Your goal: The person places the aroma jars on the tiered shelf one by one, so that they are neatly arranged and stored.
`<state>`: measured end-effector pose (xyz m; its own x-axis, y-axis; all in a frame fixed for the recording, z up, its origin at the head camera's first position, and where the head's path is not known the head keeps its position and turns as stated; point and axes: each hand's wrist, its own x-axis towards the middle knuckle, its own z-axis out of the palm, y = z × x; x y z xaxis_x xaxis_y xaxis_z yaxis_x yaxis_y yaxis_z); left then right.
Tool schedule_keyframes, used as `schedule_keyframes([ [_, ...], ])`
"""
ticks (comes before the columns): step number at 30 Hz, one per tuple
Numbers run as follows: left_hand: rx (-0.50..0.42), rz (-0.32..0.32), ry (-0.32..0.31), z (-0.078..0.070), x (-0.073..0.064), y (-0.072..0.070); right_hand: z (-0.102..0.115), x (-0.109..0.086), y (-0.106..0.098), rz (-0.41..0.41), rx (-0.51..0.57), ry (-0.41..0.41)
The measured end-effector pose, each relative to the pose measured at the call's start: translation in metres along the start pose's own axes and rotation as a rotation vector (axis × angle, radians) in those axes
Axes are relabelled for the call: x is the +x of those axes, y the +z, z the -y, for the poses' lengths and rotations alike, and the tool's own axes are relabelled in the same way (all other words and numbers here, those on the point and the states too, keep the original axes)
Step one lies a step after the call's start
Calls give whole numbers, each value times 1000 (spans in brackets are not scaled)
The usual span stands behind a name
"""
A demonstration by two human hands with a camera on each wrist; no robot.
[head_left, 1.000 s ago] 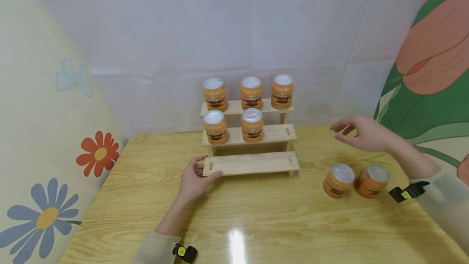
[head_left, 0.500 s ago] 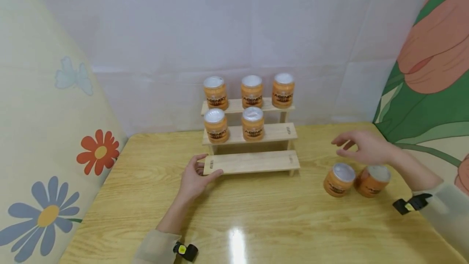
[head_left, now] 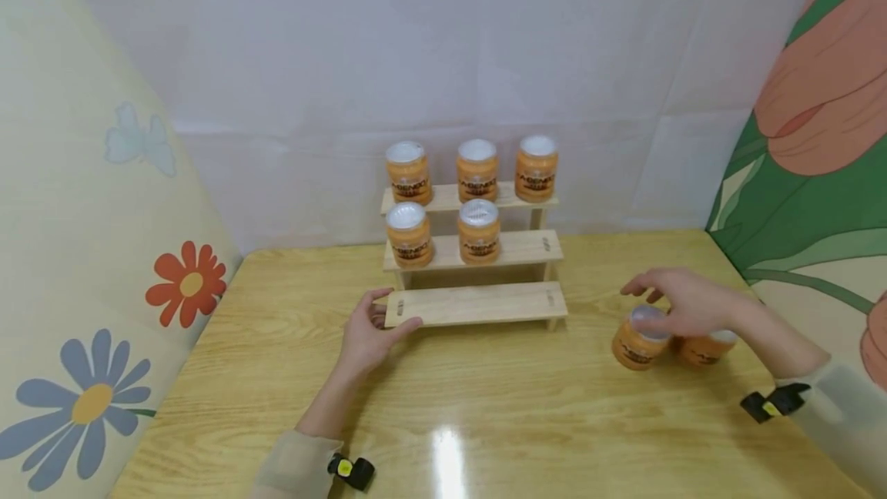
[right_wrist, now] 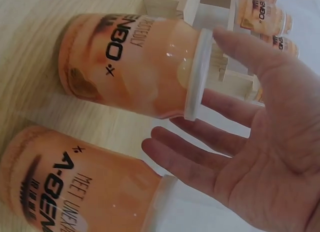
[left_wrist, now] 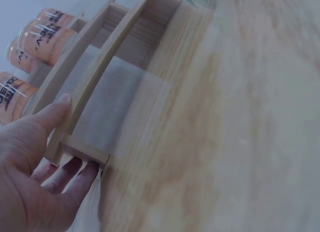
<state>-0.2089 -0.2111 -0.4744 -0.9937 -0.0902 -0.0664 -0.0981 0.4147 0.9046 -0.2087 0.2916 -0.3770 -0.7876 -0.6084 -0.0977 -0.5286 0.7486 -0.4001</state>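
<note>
- Jars, two of them, stand upright side by side at the right of the frame; five more sit in rows on the rack at centre, labels forward, probably for display.
- Our left hand pinches the lowest step's left end, thumb above, fingers below, likely steadying it.
- Our right hand, fingers half-spread, hovers about the left loose jar's lid, gripping nothing.
- Wood-grained counter reflects glare at bottom centre; pale cloth hangs behind, flowered panels either side.
</note>
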Motion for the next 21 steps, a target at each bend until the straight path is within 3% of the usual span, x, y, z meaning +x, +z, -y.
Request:
schedule_keyframes([
  [8, 6, 5, 11, 0, 0, -1, 6, -1, 8, 47, -17, 29],
  [17, 10, 10, 24, 0, 0, -2, 5, 2, 9, 45, -16, 25],
  [21, 11, 15, 21, 1, -1, -2, 2, 5, 5, 5, -19, 5],
])
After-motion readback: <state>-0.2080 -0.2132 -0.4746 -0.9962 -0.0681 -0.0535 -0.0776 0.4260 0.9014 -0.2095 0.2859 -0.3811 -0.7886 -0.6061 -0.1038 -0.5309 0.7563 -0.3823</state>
